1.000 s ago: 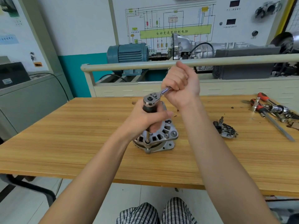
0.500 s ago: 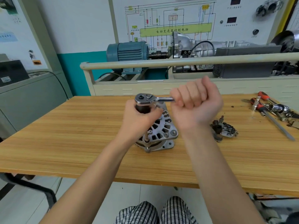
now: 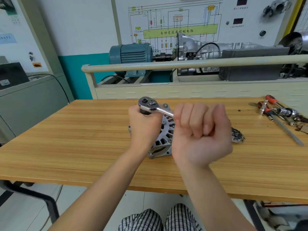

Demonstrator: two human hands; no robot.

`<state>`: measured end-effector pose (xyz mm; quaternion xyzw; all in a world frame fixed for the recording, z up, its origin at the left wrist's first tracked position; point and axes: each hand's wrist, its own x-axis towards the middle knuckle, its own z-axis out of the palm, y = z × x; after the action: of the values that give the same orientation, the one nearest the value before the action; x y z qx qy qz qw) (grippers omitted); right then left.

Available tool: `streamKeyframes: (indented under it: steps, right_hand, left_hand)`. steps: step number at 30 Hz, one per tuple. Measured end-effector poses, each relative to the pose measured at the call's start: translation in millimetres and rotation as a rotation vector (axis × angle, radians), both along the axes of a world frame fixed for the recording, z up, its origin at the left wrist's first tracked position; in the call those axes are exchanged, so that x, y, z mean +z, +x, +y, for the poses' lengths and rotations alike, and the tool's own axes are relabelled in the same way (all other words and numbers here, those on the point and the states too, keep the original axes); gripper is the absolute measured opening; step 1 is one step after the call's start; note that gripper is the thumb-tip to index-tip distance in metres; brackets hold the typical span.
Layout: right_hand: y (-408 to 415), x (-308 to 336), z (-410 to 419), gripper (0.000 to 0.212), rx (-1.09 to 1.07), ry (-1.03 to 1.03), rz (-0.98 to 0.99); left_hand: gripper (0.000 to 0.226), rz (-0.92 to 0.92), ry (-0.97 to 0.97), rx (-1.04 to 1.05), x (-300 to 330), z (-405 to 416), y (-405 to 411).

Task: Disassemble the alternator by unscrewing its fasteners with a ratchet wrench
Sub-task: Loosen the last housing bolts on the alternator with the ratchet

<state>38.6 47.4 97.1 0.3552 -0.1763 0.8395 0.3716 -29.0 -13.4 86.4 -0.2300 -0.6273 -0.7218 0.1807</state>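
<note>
The alternator [image 3: 164,139] stands on the counter [image 3: 83,139], partly hidden behind both hands. The left hand [image 3: 144,126] has its fingers curled around the dark socket under the ratchet [image 3: 150,105] head, above the alternator. The right hand [image 3: 200,132] has its fingers closed around the ratchet handle. A small metal part [image 3: 237,135] lies just right of the right hand, with loose tools [image 3: 280,114] farther right.

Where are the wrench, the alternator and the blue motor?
ratchet wrench [image 3: 147,104], head view, on its round head.
alternator [image 3: 164,139], head view, on its slotted housing.
blue motor [image 3: 131,53], head view, on its ribbed body.
</note>
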Motion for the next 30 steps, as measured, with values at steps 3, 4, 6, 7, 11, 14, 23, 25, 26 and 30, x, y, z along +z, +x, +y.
streamKeyframes:
  steps: [3,4,6,7,11,14,23,25,26,30]
  right_hand:
    - [-2,4,3,0.043,-0.018,0.029,0.004]
    - [-7,10,11,0.047,0.057,0.015,-0.074]
    - [-25,25,30,0.05,0.3,-0.018,-0.253]
    - [-36,32,37,0.049,0.457,-0.028,-0.327]
    - [-66,49,49,0.049,0.819,-0.095,-0.468]
    - [-57,45,47,0.049,0.67,-0.175,-0.433]
    - [2,-2,-2,0.038,-0.153,0.069,0.066]
    - [-9,10,16,0.045,0.01,0.041,-0.075]
    - [-16,17,28,0.049,0.157,-0.002,-0.174]
    - [-58,43,58,0.051,0.726,-0.091,-0.41]
  left_hand:
    - [0.044,0.01,-0.079,-0.082,2,-9,-3]
    - [0.038,0.031,-0.154,-0.157,4,-17,-6]
    - [0.028,0.101,-0.326,-0.362,11,-32,-10]
    - [0.026,0.127,-0.376,-0.464,15,-36,-11]
    - [0.037,0.016,-0.377,-0.633,21,-27,-9]
    - [0.038,-0.035,-0.249,-0.416,16,-16,-8]
    - [0.05,0.002,0.002,-0.078,6,4,4]
    - [0.042,0.0,-0.097,-0.129,7,-8,0]
    - [0.037,0.032,-0.182,-0.183,8,-15,-2]
    - [0.025,0.156,-0.434,-0.425,18,-25,-9]
